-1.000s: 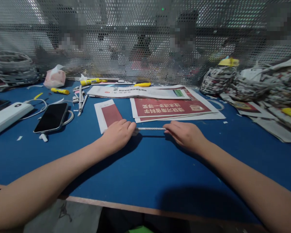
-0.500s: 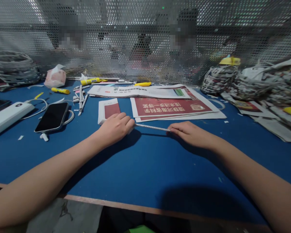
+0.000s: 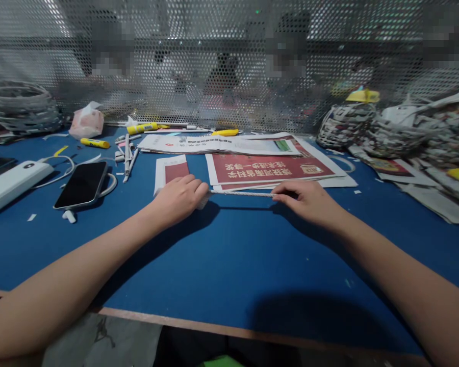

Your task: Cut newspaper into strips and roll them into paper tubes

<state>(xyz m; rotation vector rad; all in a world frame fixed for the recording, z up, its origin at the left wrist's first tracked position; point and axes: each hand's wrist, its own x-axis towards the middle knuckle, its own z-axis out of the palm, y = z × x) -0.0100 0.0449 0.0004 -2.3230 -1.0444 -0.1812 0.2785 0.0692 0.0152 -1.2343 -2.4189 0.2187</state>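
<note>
A thin, pale rolled paper stick (image 3: 241,193) with twisted markings stretches nearly level between my two hands, above the blue tabletop. My left hand (image 3: 183,200) is closed around its left end, and the fingers hide that end. At the other end, my right hand (image 3: 304,200) pinches the tip between thumb and fingers. Just behind my left hand lies a red and white paper piece (image 3: 172,169), partly covered by the hand. Red printed newspaper sheets (image 3: 268,169) lie flat beyond the stick, with a folded newspaper (image 3: 218,145) on top of them.
A phone (image 3: 82,185) and a white power bank (image 3: 17,184) with cables lie at left. Glue sticks (image 3: 95,142), paper rolls (image 3: 128,158) and a yellow cutter (image 3: 225,132) sit farther back. Woven paper baskets (image 3: 344,125) stand at right, before a perforated metal screen (image 3: 199,56).
My right hand has moved slightly right and up, and more of the paper stick shows between the hands. The stick is now closer to level. My left hand shifted slightly left.
</note>
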